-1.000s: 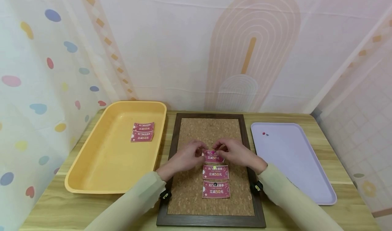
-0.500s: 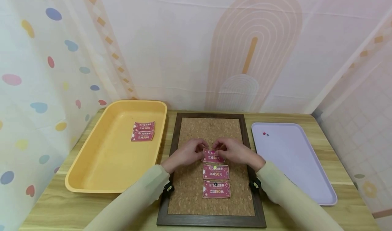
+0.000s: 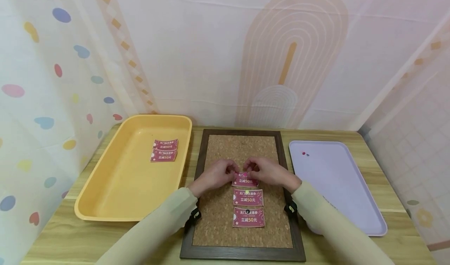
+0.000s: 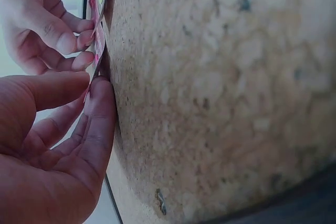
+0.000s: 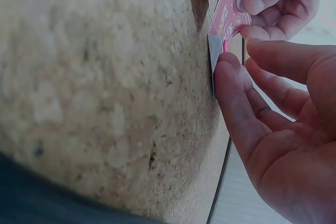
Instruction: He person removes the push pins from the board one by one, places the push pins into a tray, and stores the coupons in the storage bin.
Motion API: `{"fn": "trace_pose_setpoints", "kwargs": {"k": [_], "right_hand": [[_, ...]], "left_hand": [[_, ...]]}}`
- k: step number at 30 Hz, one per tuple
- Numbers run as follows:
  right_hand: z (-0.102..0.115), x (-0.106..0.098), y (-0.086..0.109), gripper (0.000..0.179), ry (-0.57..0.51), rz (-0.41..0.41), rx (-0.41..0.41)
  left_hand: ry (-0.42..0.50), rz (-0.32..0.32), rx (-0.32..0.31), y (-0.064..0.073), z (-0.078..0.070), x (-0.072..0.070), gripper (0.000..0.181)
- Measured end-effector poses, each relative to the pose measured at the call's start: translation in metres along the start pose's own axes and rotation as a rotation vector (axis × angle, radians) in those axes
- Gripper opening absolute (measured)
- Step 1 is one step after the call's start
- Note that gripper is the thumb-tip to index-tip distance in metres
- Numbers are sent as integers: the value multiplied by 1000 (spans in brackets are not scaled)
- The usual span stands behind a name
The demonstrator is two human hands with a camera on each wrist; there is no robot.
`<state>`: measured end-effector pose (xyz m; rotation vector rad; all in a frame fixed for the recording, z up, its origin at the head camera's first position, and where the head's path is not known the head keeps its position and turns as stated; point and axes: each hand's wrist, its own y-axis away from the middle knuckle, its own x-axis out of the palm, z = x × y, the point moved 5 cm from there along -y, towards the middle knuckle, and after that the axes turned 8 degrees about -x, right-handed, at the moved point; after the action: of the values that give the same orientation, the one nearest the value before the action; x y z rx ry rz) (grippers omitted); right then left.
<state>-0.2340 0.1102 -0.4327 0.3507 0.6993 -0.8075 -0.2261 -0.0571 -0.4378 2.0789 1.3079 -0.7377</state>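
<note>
In the head view, a red coupon (image 3: 245,181) lies at the top of a column of coupons on the framed corkboard (image 3: 216,226). My left hand (image 3: 218,174) pinches its upper left edge between thumb and index finger. My right hand (image 3: 268,173) holds the upper right edge, with bent fingers beside a pink push pin (image 5: 226,45). In the right wrist view, a corner of this coupon stands off the cork, its grey underside showing. Below lie a coupon (image 3: 247,200) with a yellow-green pin and another coupon (image 3: 248,219) with a black pin.
Left of the board stands a yellow tray (image 3: 116,187) with two overlapping coupons (image 3: 164,150). On the right, a lilac tray (image 3: 330,171) holds a red push pin (image 3: 304,153) and a small dark pin (image 3: 308,155). Both trays rest on a wood-grain table (image 3: 63,233).
Held in both hands, the top coupon tilted to the right half a second ago and now lies nearly level. The hands have shifted only slightly; trays and lower coupons stay put.
</note>
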Motion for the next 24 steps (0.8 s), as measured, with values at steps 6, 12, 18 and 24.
{"fn": "trace_pose_setpoints", "kwargs": {"k": [6,12,18,24], "right_hand": [[-4,1,-3,11,-1,3,12],[-6,1,-6,7,4,2,19],[-8,1,-9,6,2,13,24],[-7,1,-9,4,11,17,10]], "left_hand": [[-11,12,-7,-1,0,0,10],[-38,32,8,-3,0,1,10],[-55,48,17,-5,0,2,13],[-61,62,20,-5,2,3,13]]}}
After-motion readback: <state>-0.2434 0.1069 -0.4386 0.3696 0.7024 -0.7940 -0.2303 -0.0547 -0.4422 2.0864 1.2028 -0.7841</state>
